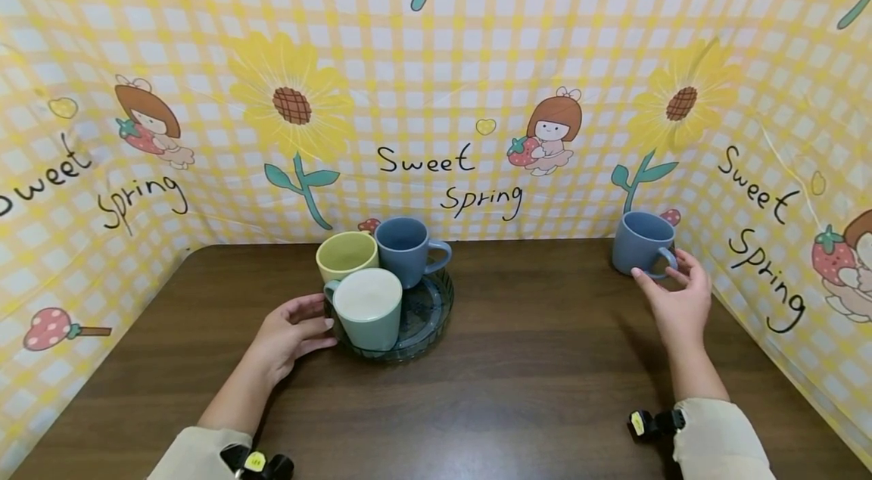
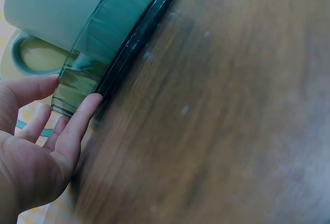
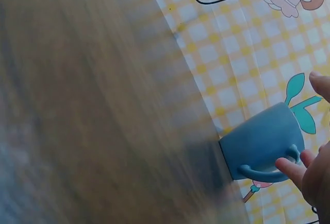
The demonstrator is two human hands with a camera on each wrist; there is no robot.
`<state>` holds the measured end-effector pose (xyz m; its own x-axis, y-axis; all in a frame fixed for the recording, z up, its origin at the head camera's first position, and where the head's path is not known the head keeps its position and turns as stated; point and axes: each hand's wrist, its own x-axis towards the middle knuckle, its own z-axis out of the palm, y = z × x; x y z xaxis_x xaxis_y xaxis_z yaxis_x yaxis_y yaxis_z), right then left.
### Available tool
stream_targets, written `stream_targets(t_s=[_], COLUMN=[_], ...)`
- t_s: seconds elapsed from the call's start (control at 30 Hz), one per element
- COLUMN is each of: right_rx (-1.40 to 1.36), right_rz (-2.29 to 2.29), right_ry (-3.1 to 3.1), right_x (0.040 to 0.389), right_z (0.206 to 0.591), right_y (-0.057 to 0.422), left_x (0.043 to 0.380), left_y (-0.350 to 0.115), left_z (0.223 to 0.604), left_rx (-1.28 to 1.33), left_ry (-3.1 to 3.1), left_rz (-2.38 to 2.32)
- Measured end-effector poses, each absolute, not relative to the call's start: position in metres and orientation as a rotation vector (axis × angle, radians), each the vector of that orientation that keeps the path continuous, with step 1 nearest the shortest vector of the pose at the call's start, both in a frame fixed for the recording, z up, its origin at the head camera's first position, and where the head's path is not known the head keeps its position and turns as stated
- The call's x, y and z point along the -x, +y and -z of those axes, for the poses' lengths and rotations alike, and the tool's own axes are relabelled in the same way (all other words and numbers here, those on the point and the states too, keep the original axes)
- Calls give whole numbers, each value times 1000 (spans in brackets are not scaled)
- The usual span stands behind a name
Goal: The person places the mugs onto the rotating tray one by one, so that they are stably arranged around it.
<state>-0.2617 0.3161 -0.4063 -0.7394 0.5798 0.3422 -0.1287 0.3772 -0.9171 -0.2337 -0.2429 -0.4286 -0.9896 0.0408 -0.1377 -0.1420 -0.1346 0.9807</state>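
My left hand [image 1: 289,336] is at the left side of a round, dark-tinted glass tray [image 1: 425,325], its loosely extended fingertips against the side wall in the left wrist view. Three mugs stand on the tray: a pale green mug [image 1: 371,317] in front, a yellow-green mug [image 1: 347,257] behind it, and a blue mug [image 1: 402,253] with its handle to the right. Far to the right, another blue mug [image 1: 640,241] stands upright at the table's back. My right hand [image 1: 684,306] reaches to its handle with spread fingers, not curled round it.
A brown wood-grain table [image 1: 518,359] lies under everything. Behind it and along both sides hangs a yellow checked cloth [image 1: 450,86] with printed flowers and lettering. The lone blue mug stands close to the cloth.
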Motion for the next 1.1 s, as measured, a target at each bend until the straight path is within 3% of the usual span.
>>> stream_targets(t_s=[0.53, 1.1], right_rx=[684, 732], right_rz=[-1400, -1903], right_ry=[-2051, -1598], right_x=[274, 299], right_z=[412, 423], right_y=[328, 345], left_x=[234, 234], left_y=[-243, -244], left_z=[430, 429], left_rx=[110, 128], left_ry=[1976, 1966], left_rz=[-2280, -2291])
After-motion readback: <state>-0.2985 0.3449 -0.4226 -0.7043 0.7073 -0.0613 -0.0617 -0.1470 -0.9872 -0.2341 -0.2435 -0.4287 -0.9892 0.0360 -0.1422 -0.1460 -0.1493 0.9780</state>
